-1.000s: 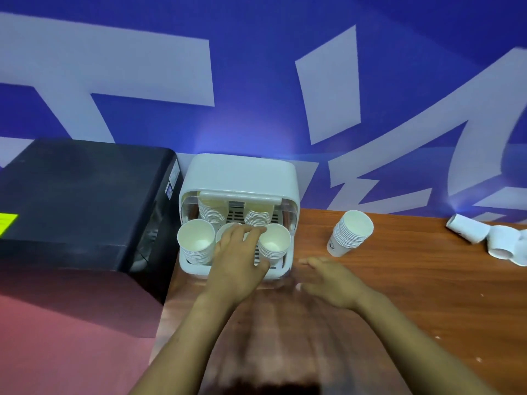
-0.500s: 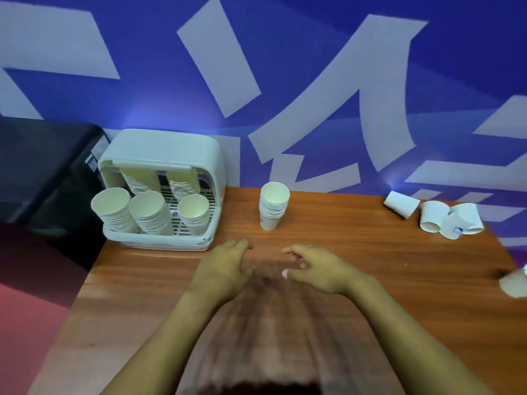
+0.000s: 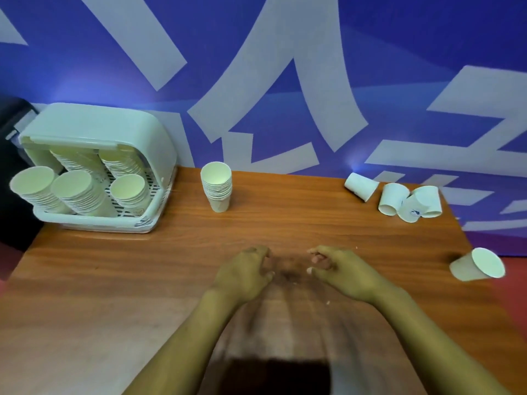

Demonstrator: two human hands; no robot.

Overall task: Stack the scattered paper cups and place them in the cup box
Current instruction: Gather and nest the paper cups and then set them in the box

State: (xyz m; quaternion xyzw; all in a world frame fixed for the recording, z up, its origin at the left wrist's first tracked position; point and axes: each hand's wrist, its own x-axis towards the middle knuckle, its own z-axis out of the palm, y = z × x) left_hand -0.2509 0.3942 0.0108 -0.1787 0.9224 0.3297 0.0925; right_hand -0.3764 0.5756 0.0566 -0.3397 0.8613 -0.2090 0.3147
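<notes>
Hands hover side by side above the worktop (image 3: 171,266), the left hand (image 3: 242,276) and right hand (image 3: 342,276) loosely curled, each grip released and holding nothing. The cup box (image 3: 94,129) stands far left with stacks inside; a cup stack (image 3: 216,186) stands beside it; loose cups (image 3: 410,201) lie far right.

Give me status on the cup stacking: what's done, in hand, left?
Done: the cup box holds several stacks; another upright stack stands on the table outside the box. In hand: nothing; the left hand and right hand hover loosely curled and hold no cup. Left: four loose cups near the far right edge, one cup on its side at the right edge, then boxing that stack.
</notes>
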